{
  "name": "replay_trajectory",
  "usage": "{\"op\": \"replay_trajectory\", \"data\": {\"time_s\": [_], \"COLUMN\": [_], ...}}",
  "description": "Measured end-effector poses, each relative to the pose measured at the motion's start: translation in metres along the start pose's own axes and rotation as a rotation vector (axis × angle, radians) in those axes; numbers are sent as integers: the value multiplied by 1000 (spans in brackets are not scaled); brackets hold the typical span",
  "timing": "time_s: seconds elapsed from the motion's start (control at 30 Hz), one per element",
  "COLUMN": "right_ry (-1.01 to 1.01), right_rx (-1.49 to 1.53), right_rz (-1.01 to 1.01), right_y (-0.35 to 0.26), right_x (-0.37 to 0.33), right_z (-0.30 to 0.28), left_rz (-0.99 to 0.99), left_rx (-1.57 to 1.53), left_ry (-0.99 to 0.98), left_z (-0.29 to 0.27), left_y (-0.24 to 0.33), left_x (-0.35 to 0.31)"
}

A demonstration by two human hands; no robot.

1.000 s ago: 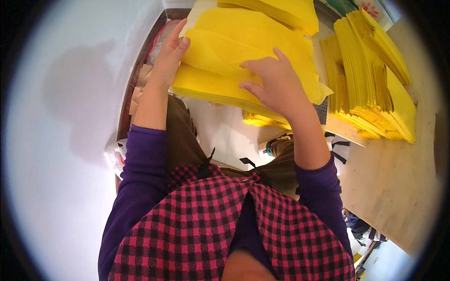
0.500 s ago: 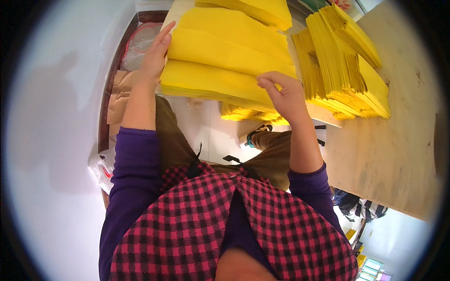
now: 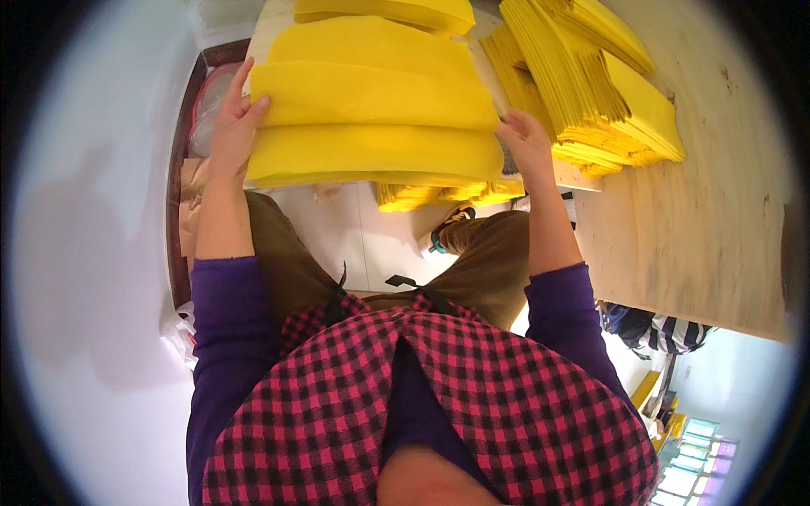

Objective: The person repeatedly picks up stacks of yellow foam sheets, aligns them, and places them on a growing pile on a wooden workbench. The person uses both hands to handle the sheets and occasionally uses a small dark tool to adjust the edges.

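- We see the yellow sheets [image 3: 375,97] lying in the far middle of the scene, between the two hands, with broad folds or layers running from left to right and the near edge above the lap.
- Our left hand [image 3: 232,135] stands at the left edge of these sheets; its grip is apart, the fingers pointing away and the thumb spread toward the yellow edge.
- Our right hand [image 3: 527,143] is at the right edge, its fingers curled; we cannot tell whether its grip is clamped on the sheet.
- Beyond the sheets we note a far yellow pile [image 3: 384,10], partly cut off by the border.
- To the right, a tall yellow stack [image 3: 582,76] of many thin layers rests on the pale wooden desk [image 3: 692,219].
- Lower down, beyond the knees, we find a yellow bundle [image 3: 430,194] and a shoe [image 3: 447,228] over the pale floor [image 3: 337,236].
- To the left, beside the white wall [image 3: 93,211], we observe brown paper [image 3: 190,211] and clear plastic [image 3: 211,110].
- Nearest us are purple sleeves [image 3: 224,295] and a pink-and-black checked garment [image 3: 321,405].
- At the near right lies a striped bag [image 3: 679,335].
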State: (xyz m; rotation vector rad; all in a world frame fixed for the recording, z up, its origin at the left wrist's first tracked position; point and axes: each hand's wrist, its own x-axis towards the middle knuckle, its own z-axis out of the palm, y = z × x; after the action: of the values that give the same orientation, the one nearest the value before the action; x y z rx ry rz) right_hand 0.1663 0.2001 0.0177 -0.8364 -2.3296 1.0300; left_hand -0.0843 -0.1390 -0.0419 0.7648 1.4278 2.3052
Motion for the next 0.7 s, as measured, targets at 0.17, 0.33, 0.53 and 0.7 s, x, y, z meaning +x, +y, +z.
{"op": "replay_trajectory", "data": {"time_s": [0.17,0.33,0.53,0.7], "right_ry": [-67,-35,-11,-101], "right_rx": [67,167,483,562], "right_rz": [-7,26,8,-29], "right_y": [20,25,23,31], "right_x": [14,20,20,16], "right_z": [10,14,16,15], "left_rz": [-9,12,-1,27], "left_rx": [-43,45,86,50], "left_ry": [-19,26,42,35], "left_z": [-2,3,13,17], "left_y": [-3,-3,7,9], "left_x": [-3,-1,-6,-8]}}
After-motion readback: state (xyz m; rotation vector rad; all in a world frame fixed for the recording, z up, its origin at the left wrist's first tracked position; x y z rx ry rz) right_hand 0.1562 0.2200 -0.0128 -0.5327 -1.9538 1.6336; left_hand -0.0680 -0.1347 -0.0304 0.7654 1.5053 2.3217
